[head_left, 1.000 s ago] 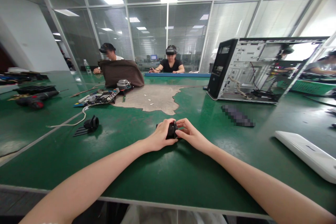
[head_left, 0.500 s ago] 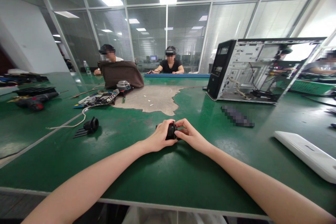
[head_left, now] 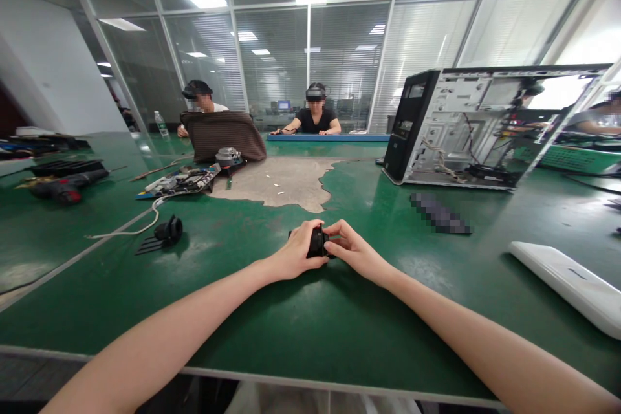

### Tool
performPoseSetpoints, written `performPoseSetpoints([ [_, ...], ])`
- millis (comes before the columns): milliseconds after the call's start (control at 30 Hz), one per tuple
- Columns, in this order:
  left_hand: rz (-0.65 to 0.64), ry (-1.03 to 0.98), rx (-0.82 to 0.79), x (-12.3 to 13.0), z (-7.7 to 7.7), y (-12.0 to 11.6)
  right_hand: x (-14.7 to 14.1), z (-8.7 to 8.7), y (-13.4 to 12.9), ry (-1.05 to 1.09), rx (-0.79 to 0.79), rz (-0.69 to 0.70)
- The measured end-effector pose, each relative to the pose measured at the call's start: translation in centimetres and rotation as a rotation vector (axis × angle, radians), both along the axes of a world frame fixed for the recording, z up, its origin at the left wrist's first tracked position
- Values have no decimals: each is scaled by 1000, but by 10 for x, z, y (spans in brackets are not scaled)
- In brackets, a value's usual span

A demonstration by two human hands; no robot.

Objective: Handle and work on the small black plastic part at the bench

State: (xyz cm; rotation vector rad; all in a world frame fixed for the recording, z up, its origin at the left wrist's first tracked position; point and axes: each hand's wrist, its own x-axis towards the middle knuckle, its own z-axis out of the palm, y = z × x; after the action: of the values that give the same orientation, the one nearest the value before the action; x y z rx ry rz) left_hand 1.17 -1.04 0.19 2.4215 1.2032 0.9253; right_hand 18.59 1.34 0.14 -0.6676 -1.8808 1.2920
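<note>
A small black plastic part (head_left: 317, 242), dark and blocky, is between my two hands just above or on the green table; I cannot tell its exact kind. My left hand (head_left: 298, 250) wraps over its left side, thumb along the near edge. From the right, my right hand (head_left: 350, 247) grips its right end between thumb and fingers. Part of it is hidden under the left fingers. To the left lies another black plastic piece (head_left: 168, 230) with a round collar and flat prongs.
An open computer case (head_left: 412, 129) stands at the back right, a white slab-like device (head_left: 563, 278) at the right. A circuit board (head_left: 182, 182), white cable (head_left: 145, 228) and power drill (head_left: 68, 186) lie left. Two people sit across the green table (head_left: 310, 323); another is at far right.
Almost nothing differs. The view has shifted very slightly; both hands keep their hold on the black part, and the right fingertips have barely moved.
</note>
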Motion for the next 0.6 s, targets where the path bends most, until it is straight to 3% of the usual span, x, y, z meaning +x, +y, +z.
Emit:
performPoseSetpoints([
  [267, 11, 6, -16, 1, 1, 0, 2, 3, -2, 28, -43, 105],
  [600, 15, -12, -3, 0, -1, 1, 0, -1, 1, -29, -29, 7],
])
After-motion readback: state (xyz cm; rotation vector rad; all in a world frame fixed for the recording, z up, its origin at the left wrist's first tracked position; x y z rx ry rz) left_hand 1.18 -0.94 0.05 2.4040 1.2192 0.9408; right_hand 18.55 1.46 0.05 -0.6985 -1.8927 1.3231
